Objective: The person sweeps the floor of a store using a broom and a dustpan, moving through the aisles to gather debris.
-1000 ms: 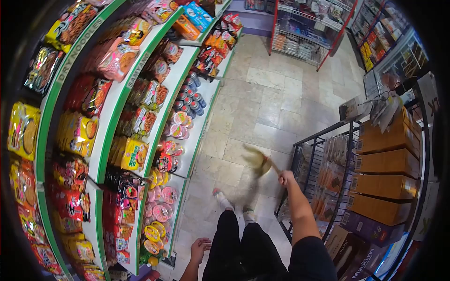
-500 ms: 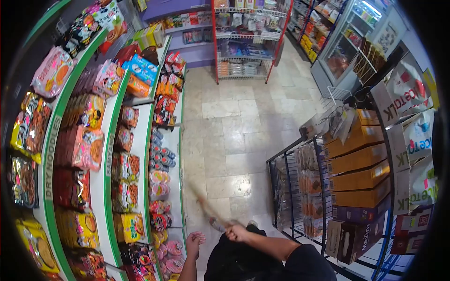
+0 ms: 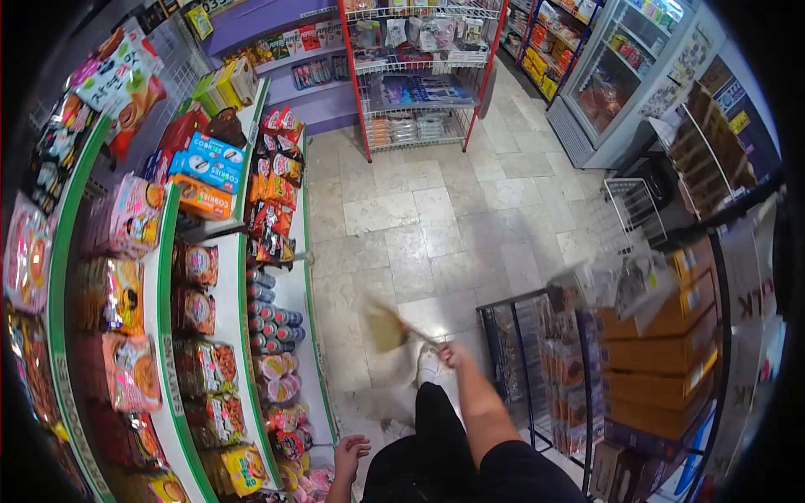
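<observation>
A short-handled broom (image 3: 387, 325) with a yellowish head hangs over the tiled floor (image 3: 419, 251), slightly blurred. My right hand (image 3: 451, 355) is wrapped round the end of its handle, in front of my white shoe (image 3: 430, 365). Lower and to the left, my left hand (image 3: 352, 453) is held beside the lowest shelf, its fingers loosely curled and apart, with nothing in it. The nearest goods to it are pink and red noodle packs (image 3: 290, 442).
Green-edged shelves (image 3: 166, 352) of noodle packs line the left. A black wire rack (image 3: 530, 369) and orange boxes (image 3: 658, 352) stand at the right. Ahead are a red-framed wire rack (image 3: 366, 109), a glass-door fridge (image 3: 616, 84) and a white wire basket (image 3: 635, 210).
The view has moved forward along the aisle. My right hand and the broom have swung forward and to the right, and the broom head now shows more clearly. A white shoe has come forward.
</observation>
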The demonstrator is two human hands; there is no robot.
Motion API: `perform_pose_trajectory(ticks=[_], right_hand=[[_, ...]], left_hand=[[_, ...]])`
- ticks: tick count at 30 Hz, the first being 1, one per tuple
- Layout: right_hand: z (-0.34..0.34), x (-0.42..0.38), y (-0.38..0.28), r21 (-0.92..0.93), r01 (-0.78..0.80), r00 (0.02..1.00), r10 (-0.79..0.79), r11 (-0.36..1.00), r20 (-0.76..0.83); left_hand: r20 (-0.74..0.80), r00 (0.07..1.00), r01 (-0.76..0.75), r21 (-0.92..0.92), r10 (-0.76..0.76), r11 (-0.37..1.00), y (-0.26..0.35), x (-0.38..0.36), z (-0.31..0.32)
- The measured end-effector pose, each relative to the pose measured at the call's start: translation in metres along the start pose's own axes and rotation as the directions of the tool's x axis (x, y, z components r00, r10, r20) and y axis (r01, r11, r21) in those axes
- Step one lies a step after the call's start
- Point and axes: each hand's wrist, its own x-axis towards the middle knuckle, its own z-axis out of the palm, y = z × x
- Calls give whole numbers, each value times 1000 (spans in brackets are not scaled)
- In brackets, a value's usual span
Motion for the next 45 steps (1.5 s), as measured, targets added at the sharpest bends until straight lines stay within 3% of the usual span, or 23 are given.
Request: perform_pose_trajectory(ticks=[3, 7, 8, 10, 11, 12, 13, 14, 15, 17, 20, 23, 25, 28, 31, 33, 36, 38, 40, 41, 42, 44, 45], right_hand=[[10, -51, -110, -37, 57, 997, -59, 998, -45], [25, -28, -184, -32, 433, 847, -419, 901, -328], [25, -20, -194, -57, 513, 777, -492, 856, -393], [25, 14, -183, -179, 580, 742, -606, 795, -287], [72, -35, -166, -589, 410, 669, -669, 696, -324], [94, -39, -136, -520, 516, 691, -689, 681, -217], [134, -78, -105, -439, 538, 732, -657, 720, -180], [105, -28, -64, -307, 562, 804, -595, 768, -18], [161, -98, -52, 16, 297, 955, -298, 955, 3], [188, -120, -30, 105, 192, 971, -204, 976, 123], [190, -72, -32, 130, -87, 964, 51, 988, 260], [167, -2, -57, -94, -20, 1000, 18, 995, -23], [79, 92, -98, 182, -98, 995, 90, 978, 51], [58, 83, -179, 276, 96, 994, -77, 956, -77], [123, 6, -240, 136, 490, 820, -403, 861, -406], [173, -8, -251, -47, 598, 677, -536, 800, -505], [232, 14, -211, -287, 584, 606, -643, 759, -467], [302, -4, -154, -148, 634, 679, -639, 759, -362], [367, -36, -111, 235, 411, 910, -379, 881, -172], [385, -33, -91, 274, 306, 951, -302, 912, -59], [428, -67, -98, 329, 239, 966, -259, 913, 16], [435, -2, -90, 347, -12, 962, -83, 938, 259], [445, 31, -92, 334, -32, 972, -49, 942, 229]], left_hand=[[-55, 998, 6, -76, -10, 997, 33, 17, 11], [-10, 998, 59, -44, -60, 997, 73, 47, 47], [-1, 999, 54, -51, -54, 997, 78, 55, 56], [16, 999, 52, -58, -51, 997, 91, 68, 75], [29, 999, 43, -63, -42, 997, 100, 75, 85], [35, 997, 67, -89, -64, 994, 109, 81, 94], [50, 997, 69, -85, -65, 994, 116, 89, 101], [64, 996, 73, -80, -68, 994, 122, 95, 107], [77, 994, 77, -74, -71, 994, 130, 101, 112], [95, 993, 70, -62, -64, 996, 153, 113, 120], [118, 993, 32, -42, -27, 999, 182, 135, 122], [147, 989, 1, -2, -1, 1000, 215, 160, 116], [168, 986, -9, 8, 8, 1000, 235, 175, 104], [190, 981, 10, 76, -24, 997, 270, 201, 87], [245, 966, 38, 188, -85, 981, 297, 242, 58], [245, 969, -26, 211, -28, 977, 319, 259, 38], [258, 966, -56, 234, -6, 971, 361, 284, 12], [264, 965, -60, 232, -3, 971, 376, 304, -3], [231, 973, -55, 249, -4, 967, 384, 318, -11], [220, 976, -53, 262, -6, 964, 390, 324, -12], [218, 976, -43, 244, -12, 969, 394, 328, -11], [264, 964, -56, 250, -12, 967, 402, 334, -5], [286, 958, -62, 252, -13, 966, 404, 337, -1]])
